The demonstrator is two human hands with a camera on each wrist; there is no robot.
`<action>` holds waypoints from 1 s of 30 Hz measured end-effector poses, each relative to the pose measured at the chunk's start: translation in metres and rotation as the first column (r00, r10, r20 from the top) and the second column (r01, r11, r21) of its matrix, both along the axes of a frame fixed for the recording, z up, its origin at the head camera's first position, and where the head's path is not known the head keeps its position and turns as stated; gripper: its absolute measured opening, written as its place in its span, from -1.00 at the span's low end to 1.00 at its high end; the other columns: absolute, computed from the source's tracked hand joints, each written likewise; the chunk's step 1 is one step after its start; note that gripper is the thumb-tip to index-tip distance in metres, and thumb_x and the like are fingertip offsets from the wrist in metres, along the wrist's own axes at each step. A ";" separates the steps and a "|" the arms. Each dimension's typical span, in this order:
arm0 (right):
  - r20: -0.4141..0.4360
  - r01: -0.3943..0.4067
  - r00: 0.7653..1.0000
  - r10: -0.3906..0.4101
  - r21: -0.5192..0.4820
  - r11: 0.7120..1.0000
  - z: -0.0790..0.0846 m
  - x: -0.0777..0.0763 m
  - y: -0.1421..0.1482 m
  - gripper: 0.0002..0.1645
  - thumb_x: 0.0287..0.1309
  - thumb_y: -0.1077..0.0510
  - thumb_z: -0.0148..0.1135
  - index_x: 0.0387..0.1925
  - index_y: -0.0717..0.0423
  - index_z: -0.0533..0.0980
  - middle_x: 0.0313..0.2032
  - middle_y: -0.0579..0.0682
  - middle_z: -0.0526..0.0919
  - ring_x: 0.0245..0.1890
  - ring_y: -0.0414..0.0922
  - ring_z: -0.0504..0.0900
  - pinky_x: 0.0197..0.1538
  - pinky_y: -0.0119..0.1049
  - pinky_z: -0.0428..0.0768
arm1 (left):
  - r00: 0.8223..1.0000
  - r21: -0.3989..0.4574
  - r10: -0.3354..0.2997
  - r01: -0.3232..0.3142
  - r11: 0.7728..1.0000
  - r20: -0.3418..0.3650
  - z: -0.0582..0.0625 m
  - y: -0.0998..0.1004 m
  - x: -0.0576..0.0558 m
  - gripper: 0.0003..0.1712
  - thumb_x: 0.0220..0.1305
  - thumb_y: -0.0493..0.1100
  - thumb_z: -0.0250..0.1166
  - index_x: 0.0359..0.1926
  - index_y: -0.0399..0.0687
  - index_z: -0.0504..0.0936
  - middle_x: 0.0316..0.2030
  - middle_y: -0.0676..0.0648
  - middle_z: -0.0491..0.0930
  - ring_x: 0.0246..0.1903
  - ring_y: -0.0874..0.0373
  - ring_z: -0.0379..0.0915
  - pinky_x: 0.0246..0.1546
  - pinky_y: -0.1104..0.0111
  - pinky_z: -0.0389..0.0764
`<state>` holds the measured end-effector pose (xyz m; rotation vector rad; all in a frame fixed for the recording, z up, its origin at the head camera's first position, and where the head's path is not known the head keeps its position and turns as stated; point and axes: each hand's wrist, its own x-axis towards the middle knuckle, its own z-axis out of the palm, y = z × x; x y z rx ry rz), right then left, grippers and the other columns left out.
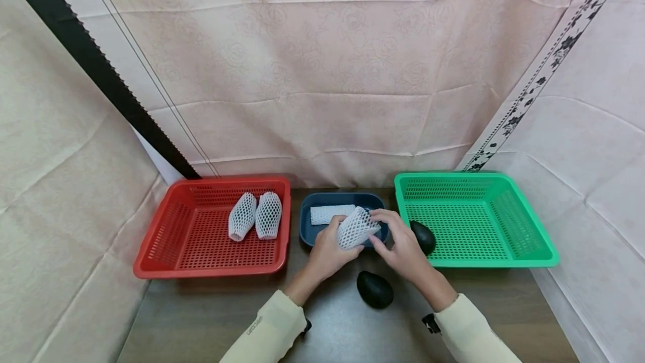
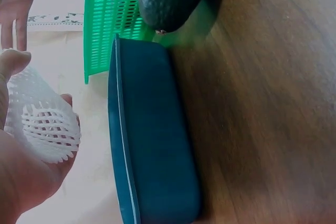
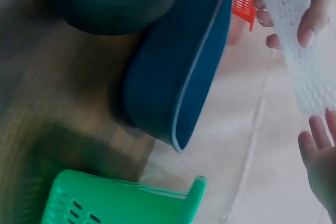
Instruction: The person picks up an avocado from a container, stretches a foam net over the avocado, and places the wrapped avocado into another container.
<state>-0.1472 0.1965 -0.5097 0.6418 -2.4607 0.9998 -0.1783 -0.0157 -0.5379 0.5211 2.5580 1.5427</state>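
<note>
My left hand [image 1: 330, 254] holds a white foam net sleeve [image 1: 356, 228] above the small dark blue tray [image 1: 305, 228], thumb on one side and fingers behind. I cannot tell whether anything is inside the sleeve. At the sleeve's other end are the fingertips of my right hand [image 1: 400, 245], fingers fairly straight and spread; in the right wrist view they reach its edge. A flat white net sleeve [image 1: 325, 215] lies in the tray. On the table between my forearms rests a dark avocado [image 1: 375, 290]. Another avocado [image 1: 423, 237] sits at the left side of the green basket [image 1: 524, 223], beside my right hand.
To the left stands a red basket [image 1: 171, 228] with two avocado-shaped things in white nets, one netted piece [image 1: 243, 217] beside the other [image 1: 268, 215]. Pale cloth [image 1: 322, 71] hangs behind and at both sides. Brown wooden table [image 1: 211, 318] shows in front of the baskets.
</note>
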 end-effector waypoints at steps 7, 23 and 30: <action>0.027 0.093 0.995 -0.091 -0.043 0.995 -0.005 0.010 0.005 -0.26 0.14 0.23 0.49 0.29 0.21 0.34 0.38 0.16 0.37 0.34 0.05 0.40 0.41 -0.63 0.18 | 0.997 -0.026 0.063 -0.064 0.998 -0.043 0.003 -0.007 0.002 -0.15 0.21 0.01 0.53 0.40 -0.04 0.31 0.32 -0.12 0.51 0.17 -0.03 0.52 0.28 -0.04 0.55; 0.152 0.085 0.985 -0.081 -0.024 0.996 -0.051 0.041 -0.005 -0.09 0.03 0.19 0.59 0.35 0.22 0.29 0.41 0.16 0.30 0.37 0.03 0.38 0.28 0.12 0.53 | 0.981 -0.087 0.094 -0.110 0.990 -0.168 0.005 -0.017 0.004 -0.16 0.21 0.02 0.53 0.41 -0.03 0.33 0.31 -0.12 0.52 0.15 -0.01 0.54 0.26 -0.01 0.57; 0.273 0.067 0.960 -0.055 -0.036 0.997 -0.070 0.049 -0.007 -0.08 0.07 0.16 0.58 0.37 0.25 0.29 0.38 0.13 0.33 0.37 0.02 0.39 0.31 0.13 0.50 | 0.967 -0.122 0.100 -0.131 0.984 -0.234 0.006 -0.020 0.003 -0.17 0.17 0.02 0.56 0.37 -0.01 0.36 0.26 -0.12 0.56 0.10 -0.01 0.57 0.21 0.02 0.61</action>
